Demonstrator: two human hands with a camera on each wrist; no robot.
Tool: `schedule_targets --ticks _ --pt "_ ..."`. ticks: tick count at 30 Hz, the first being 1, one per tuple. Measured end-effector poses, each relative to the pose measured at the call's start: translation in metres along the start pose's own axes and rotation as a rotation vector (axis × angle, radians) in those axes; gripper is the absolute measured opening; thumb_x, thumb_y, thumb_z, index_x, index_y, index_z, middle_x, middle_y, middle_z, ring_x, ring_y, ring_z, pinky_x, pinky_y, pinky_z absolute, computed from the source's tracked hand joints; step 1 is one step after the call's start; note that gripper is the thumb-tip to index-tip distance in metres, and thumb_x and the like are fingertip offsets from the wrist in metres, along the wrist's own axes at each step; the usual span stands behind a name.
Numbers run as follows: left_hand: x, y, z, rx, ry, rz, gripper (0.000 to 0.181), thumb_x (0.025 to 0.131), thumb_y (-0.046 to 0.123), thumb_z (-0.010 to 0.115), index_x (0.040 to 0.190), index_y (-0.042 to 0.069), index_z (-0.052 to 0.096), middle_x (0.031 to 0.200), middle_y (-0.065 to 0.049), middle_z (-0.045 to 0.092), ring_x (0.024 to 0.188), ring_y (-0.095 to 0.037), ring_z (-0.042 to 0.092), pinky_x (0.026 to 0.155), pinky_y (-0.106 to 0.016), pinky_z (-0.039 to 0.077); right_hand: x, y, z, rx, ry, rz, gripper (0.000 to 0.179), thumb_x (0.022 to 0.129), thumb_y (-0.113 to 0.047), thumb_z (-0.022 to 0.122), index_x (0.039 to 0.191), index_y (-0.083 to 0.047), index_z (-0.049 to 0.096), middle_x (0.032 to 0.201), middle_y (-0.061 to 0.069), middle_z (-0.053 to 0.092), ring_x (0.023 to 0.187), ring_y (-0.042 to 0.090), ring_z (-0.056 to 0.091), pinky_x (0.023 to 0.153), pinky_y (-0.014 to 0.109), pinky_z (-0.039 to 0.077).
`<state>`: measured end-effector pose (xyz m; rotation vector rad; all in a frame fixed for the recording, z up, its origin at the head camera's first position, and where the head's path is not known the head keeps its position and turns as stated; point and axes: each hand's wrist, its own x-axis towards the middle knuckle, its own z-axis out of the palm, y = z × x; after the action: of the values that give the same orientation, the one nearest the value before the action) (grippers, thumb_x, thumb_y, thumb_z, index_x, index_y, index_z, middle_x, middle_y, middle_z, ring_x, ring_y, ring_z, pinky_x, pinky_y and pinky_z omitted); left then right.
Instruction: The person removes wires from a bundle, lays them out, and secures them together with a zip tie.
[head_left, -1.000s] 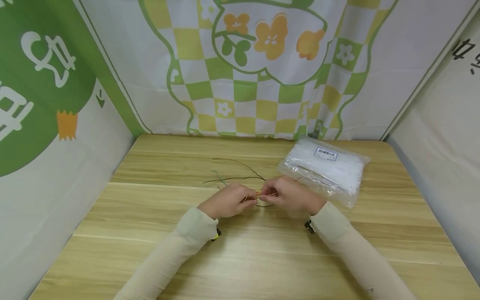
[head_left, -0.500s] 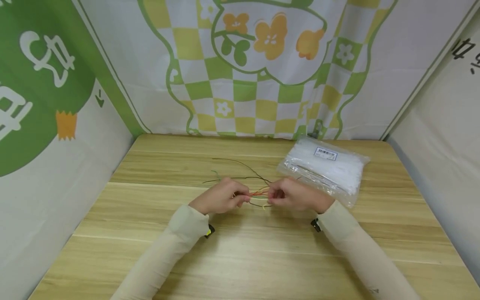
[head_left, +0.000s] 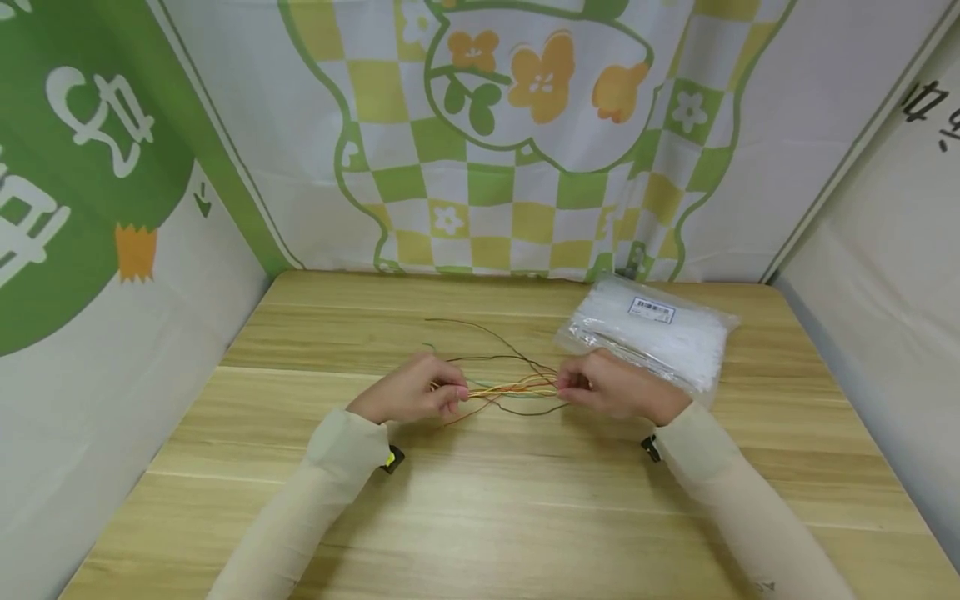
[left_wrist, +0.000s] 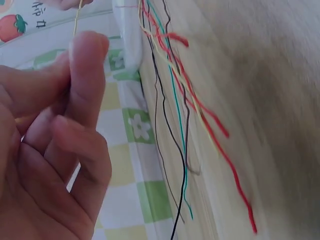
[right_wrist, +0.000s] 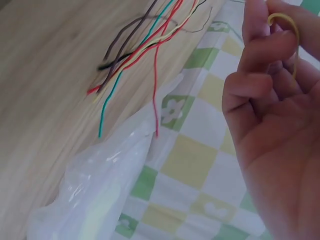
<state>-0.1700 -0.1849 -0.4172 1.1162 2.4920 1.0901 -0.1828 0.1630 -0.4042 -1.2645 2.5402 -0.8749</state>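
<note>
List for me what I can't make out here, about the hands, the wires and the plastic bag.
- Yellow wire, left wrist view: the part inside the grip is hidden by the left hand.
- Black wire, left wrist view: lower end cut off by the bottom edge.
- Right hand, right wrist view: cut off by the right edge.
- Label on the plastic bag, head view: print too small.

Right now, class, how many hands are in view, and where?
2: the left hand left of centre, pinching a yellow wire; the right hand opposite, holding it near the plastic bag.
</note>
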Motion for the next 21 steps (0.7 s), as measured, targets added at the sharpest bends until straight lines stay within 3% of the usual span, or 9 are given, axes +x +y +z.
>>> schedule_targets --ticks 6,14,21 --pt "-0.004 -0.004 -0.005 0.019 0.037 -0.025 0.024 0.102 -0.001 0.065 0.081 0.001 0.074 0.067 -0.005 0.069 0.056 -0.010 0.062 0.057 -0.023 0.055 -0.005 0.006 -0.004 -0.039 0.015 0.031 0.009 0.099 -0.008 0.074 0.090 -0.010 0.073 0.081 -0.007 0.069 0.069 -0.002 0.054 0.064 0.022 0.050" --pt "-0.002 -0.004 -0.005 0.240 0.052 0.043 0.035 0.105 0.001 0.060 0.071 0.011 0.064 0.060 0.001 0.061 0.053 0.003 0.040 0.058 -0.018 0.037 -0.010 0.013 -0.006 -0.107 0.071 0.012 0.017 0.095 -0.008 0.078 0.084 -0.014 0.067 0.074 -0.009 0.063 0.069 -0.001 0.051 0.066 0.023 0.046" --pt "-0.004 -0.006 -0.007 0.255 0.015 0.092 0.032 0.106 0.006 0.062 0.075 0.012 0.062 0.063 0.001 0.063 0.057 0.004 0.044 0.064 -0.019 0.044 -0.014 0.019 -0.008 -0.097 0.111 -0.004 0.020 0.095 -0.001 0.076 0.084 -0.015 0.065 0.074 -0.006 0.064 0.070 0.000 0.050 0.066 0.024 0.046"
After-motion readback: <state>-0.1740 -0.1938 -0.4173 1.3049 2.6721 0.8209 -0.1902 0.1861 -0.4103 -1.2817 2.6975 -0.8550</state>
